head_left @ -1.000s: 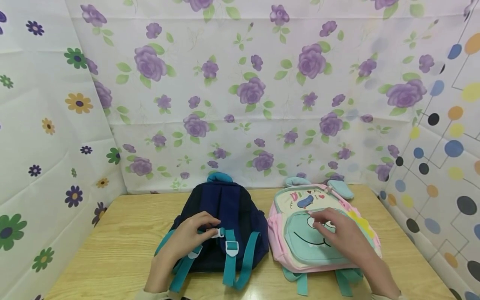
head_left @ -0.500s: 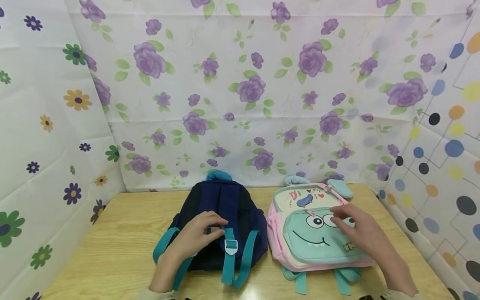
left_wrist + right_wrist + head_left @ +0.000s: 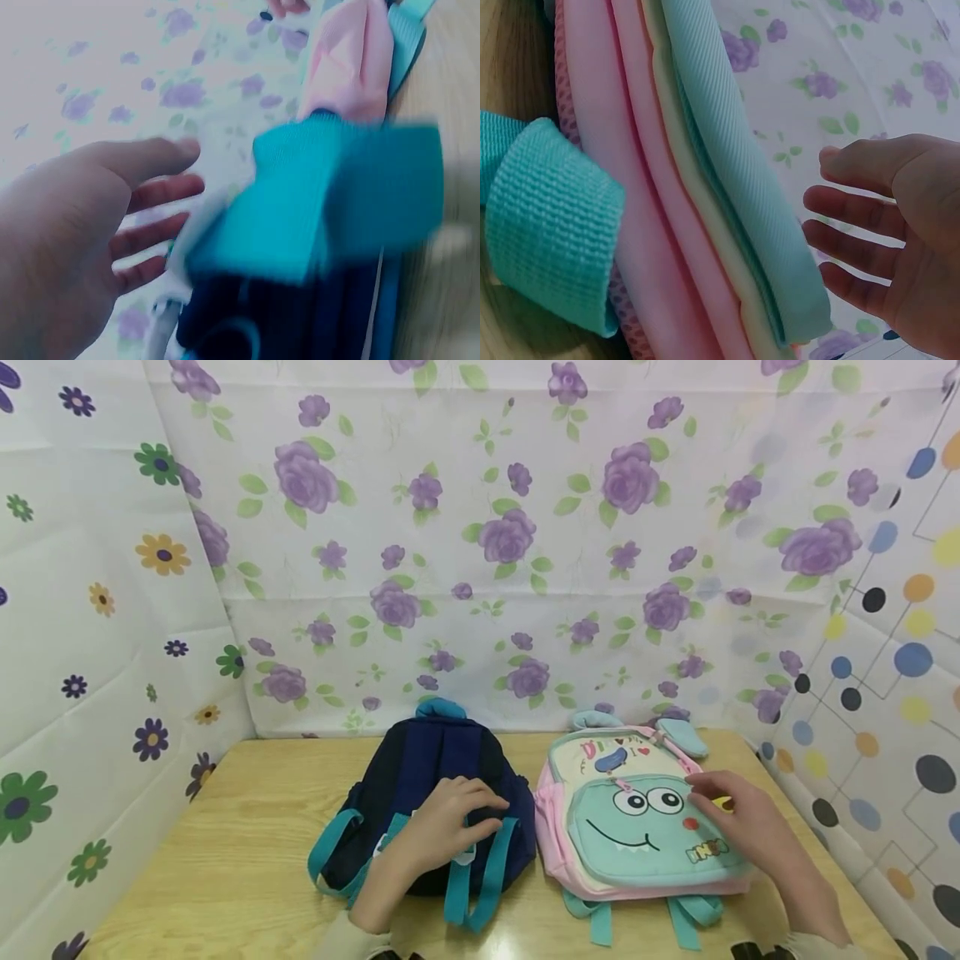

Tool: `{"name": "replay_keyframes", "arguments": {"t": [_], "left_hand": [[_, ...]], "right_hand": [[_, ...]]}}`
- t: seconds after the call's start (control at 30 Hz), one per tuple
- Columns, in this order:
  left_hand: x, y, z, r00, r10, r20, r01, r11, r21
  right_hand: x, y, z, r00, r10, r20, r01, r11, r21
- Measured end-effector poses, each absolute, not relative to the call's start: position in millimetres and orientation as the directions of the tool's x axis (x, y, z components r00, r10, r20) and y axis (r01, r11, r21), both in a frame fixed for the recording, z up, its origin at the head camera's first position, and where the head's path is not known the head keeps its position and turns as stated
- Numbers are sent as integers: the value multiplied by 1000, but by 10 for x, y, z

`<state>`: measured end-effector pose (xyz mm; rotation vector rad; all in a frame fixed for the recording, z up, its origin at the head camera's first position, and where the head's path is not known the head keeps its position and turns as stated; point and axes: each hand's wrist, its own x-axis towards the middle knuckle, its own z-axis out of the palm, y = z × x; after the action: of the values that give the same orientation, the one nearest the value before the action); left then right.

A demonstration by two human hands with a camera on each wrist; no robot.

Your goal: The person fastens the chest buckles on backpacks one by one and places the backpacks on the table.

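A navy backpack (image 3: 442,747) with teal straps lies on the table, its strap side facing up. My left hand (image 3: 444,827) is over its lower middle, fingers loosely bent and holding nothing. A teal strap (image 3: 491,877) loops down beside it, and a white buckle is partly hidden below the hand. In the left wrist view, teal webbing (image 3: 285,210) appears near the fingertips. To the right lies a pink, cream and mint backpack (image 3: 622,839) with a smiling face on its front pocket. My right hand (image 3: 746,818) hovers over its right side with relaxed fingers, gripping nothing.
Both backpacks rest on a wooden table (image 3: 247,835), close beside each other. Flower-print cloth (image 3: 450,527) hangs behind them, with patterned cloth on both sides. Mint strap ends (image 3: 600,927) extend toward the front edge.
My left hand has left the white buckle on the navy backpack and shifted right. My right hand has moved right across the pink backpack, uncovering the face's eyes. Both backpacks stay in place.
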<state>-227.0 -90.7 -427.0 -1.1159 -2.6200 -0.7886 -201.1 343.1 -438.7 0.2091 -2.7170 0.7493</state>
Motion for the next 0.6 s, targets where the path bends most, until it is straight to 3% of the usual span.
{"name": "replay_keyframes", "arguments": {"t": [0.2, 0.47, 0.6], "left_hand": [[-2234, -600, -4250, -725, 582, 368, 689, 618, 379], [-2142, -225, -4362, -763, 584, 275, 636, 608, 475], [-2091, -99, -4389, -798, 560, 224, 582, 616, 531]], "right_hand": [[-2040, 3462, -4406, -957, -45, 285, -192, 837, -512], [-2010, 3566, -4414, -947, -8, 321, -183, 834, -520], [-2025, 3601, -4411, -961, -4, 277, -155, 836, -526]]}}
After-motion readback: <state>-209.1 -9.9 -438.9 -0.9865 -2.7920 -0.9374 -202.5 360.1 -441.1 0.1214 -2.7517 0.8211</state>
